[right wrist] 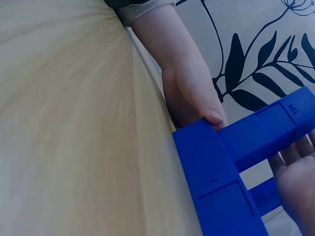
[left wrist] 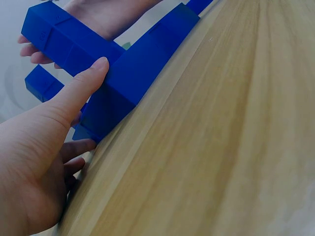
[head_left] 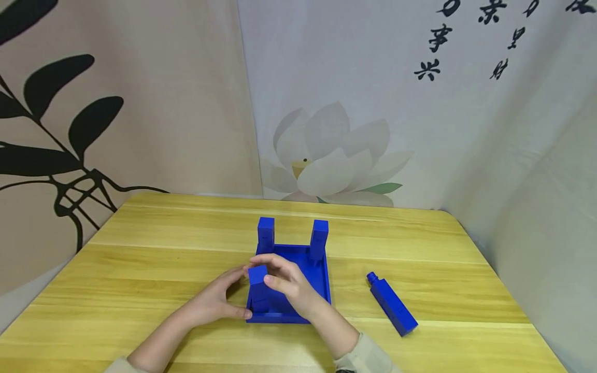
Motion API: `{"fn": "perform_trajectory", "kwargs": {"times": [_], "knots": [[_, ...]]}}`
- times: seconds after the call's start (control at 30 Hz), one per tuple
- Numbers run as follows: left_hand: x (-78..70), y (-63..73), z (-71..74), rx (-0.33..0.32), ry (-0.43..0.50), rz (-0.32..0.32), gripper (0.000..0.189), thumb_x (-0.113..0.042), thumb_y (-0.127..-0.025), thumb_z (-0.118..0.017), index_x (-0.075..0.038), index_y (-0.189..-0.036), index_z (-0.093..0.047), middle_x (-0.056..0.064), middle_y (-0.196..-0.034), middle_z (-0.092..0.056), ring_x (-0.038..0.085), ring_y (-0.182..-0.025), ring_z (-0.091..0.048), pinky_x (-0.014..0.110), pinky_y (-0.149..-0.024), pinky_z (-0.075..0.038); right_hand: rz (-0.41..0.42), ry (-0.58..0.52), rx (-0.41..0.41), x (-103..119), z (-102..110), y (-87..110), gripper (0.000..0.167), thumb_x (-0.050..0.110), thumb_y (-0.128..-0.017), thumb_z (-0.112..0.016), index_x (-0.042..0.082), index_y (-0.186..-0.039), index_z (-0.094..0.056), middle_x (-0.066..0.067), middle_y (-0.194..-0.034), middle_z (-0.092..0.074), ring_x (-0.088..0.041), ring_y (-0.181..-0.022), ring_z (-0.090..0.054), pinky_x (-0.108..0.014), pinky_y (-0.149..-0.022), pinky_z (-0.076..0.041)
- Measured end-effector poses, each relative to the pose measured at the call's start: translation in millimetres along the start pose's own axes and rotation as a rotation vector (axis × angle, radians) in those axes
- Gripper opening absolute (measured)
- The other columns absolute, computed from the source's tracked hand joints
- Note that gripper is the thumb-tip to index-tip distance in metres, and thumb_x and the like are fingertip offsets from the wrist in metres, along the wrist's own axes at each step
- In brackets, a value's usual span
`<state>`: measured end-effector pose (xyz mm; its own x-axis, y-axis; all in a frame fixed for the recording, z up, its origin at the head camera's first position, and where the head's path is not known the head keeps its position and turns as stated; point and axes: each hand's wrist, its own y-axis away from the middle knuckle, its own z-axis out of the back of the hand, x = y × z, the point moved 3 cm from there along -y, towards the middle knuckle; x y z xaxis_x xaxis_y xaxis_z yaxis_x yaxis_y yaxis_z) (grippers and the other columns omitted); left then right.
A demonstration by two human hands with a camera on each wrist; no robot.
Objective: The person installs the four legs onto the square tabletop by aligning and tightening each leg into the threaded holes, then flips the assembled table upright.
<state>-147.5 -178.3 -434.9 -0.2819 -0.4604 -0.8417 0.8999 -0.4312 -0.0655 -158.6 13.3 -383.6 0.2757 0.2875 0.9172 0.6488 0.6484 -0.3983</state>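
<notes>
A shallow blue plastic tray-like base [head_left: 280,319] lies on the table with its raised rim facing up. Square blue posts stand at its two far corners, one on the left [head_left: 266,235] and one on the right [head_left: 319,239]. A third square post [head_left: 259,291] rises from the near left corner. My right hand [head_left: 298,292] holds this near post by its upper part, thumb on one side and fingers behind. My left hand [head_left: 210,303] grips the base's near left corner; in the left wrist view its thumb [left wrist: 83,86] presses the wall and the other fingers curl around below.
A loose blue square post [head_left: 395,308] with a narrower threaded-looking end lies on the wooden table [head_left: 466,300], right of the base. Behind the table's far edge hangs a printed cloth [head_left: 354,77].
</notes>
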Motion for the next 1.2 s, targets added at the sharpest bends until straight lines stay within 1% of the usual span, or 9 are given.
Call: {"fn": "perform_trajectory", "kwargs": {"times": [0.13, 0.37, 0.47, 0.6, 0.8, 0.87, 1.0, 1.13, 1.2], "knots": [[0.0, 0.2, -0.4, -0.002, -0.009, -0.003, 0.098, -0.042, -0.069, -0.084, -0.001, -0.145, -0.036, 0.024, -0.148, -0.032, 0.046, -0.134, -0.028, 0.064, -0.105, -0.022, 0.004, -0.006, 0.036, -1.2, -0.4, -0.4, 0.047, 0.02, -0.096, -0.045, -0.011, -0.131, -0.046, -0.036, -0.126, -0.049, -0.03, -0.123, -0.047, -0.042, -0.105, -0.033], [1.4, -0.2, -0.9, -0.001, 0.004, 0.004, 0.099, -0.04, -0.069, -0.084, 0.002, -0.145, -0.036, 0.025, -0.146, -0.034, 0.044, -0.128, -0.038, 0.062, -0.104, -0.025, -0.003, -0.011, 0.048, 0.8, -1.3, 0.1, 0.043, 0.018, -0.096, -0.044, -0.008, -0.129, -0.051, -0.039, -0.12, -0.051, -0.044, -0.12, -0.046, -0.042, -0.103, -0.036], [1.8, -0.6, -1.0, 0.0, 0.004, -0.001, 0.099, -0.04, -0.069, -0.084, 0.003, -0.144, -0.036, 0.025, -0.146, -0.034, 0.044, -0.128, -0.038, 0.062, -0.104, -0.025, 0.013, -0.033, 0.056, 2.2, -1.7, 0.2, 0.041, 0.017, -0.097, -0.045, -0.009, -0.129, -0.05, -0.04, -0.119, -0.05, -0.046, -0.118, -0.047, -0.041, -0.102, -0.039], [2.1, -1.2, -1.0, -0.003, 0.008, -0.004, 0.098, -0.039, -0.069, -0.085, 0.003, -0.143, -0.038, 0.025, -0.147, -0.033, 0.044, -0.129, -0.036, 0.062, -0.105, -0.025, 0.03, -0.058, 0.064, 2.4, -1.8, 0.5, 0.04, 0.015, -0.097, -0.047, -0.012, -0.127, -0.049, -0.037, -0.119, -0.053, -0.043, -0.115, -0.051, -0.04, -0.098, -0.044], [2.2, -1.8, -0.9, -0.011, 0.016, -0.004, 0.097, -0.039, -0.067, -0.086, 0.0, -0.143, -0.04, 0.023, -0.148, -0.032, 0.045, -0.134, -0.028, 0.062, -0.106, -0.022, -0.029, -0.03, 0.026, 1.9, 0.1, 1.1, 0.046, 0.022, -0.095, -0.056, -0.01, -0.126, -0.05, -0.04, -0.12, -0.049, -0.019, -0.108, -0.057, -0.03, -0.089, -0.047], [2.2, -1.9, -1.0, -0.011, 0.018, -0.004, 0.097, -0.039, -0.067, -0.086, -0.001, -0.144, -0.039, 0.023, -0.149, -0.032, 0.045, -0.135, -0.026, 0.062, -0.106, -0.021, -0.046, -0.026, 0.015, 1.7, 0.7, 1.3, 0.049, 0.026, -0.094, -0.059, -0.01, -0.126, -0.05, -0.04, -0.121, -0.049, -0.014, -0.105, -0.057, -0.027, -0.086, -0.047], [1.6, -1.8, -1.3, -0.01, 0.02, -0.002, 0.096, -0.039, -0.068, -0.086, -0.001, -0.143, -0.04, 0.023, -0.149, -0.032, 0.045, -0.135, -0.026, 0.062, -0.106, -0.021, -0.054, -0.029, 0.007, 0.9, 1.1, 1.6, 0.053, 0.031, -0.093, -0.061, -0.01, -0.126, -0.05, -0.037, -0.12, -0.05, -0.011, -0.1, -0.057, -0.024, -0.082, -0.048], [0.8, -1.9, -1.2, -0.01, 0.027, 0.0, 0.096, -0.038, -0.067, -0.086, -0.001, -0.143, -0.041, 0.023, -0.149, -0.032, 0.045, -0.135, -0.026, 0.062, -0.106, -0.021, -0.051, -0.025, 0.008, 0.3, 1.3, 1.7, 0.055, 0.033, -0.093, -0.062, -0.01, -0.125, -0.05, -0.038, -0.12, -0.049, -0.011, -0.1, -0.057, -0.023, -0.082, -0.048], [0.4, -1.8, -1.3, -0.011, 0.029, -0.001, 0.096, -0.038, -0.067, -0.086, -0.001, -0.143, -0.041, 0.023, -0.149, -0.032, 0.045, -0.135, -0.026, 0.062, -0.106, -0.021, -0.048, -0.021, 0.007, 0.1, 1.4, 1.8, 0.056, 0.034, -0.093, -0.062, -0.01, -0.125, -0.05, -0.036, -0.12, -0.051, -0.011, -0.1, -0.057, -0.023, -0.082, -0.047]]}}
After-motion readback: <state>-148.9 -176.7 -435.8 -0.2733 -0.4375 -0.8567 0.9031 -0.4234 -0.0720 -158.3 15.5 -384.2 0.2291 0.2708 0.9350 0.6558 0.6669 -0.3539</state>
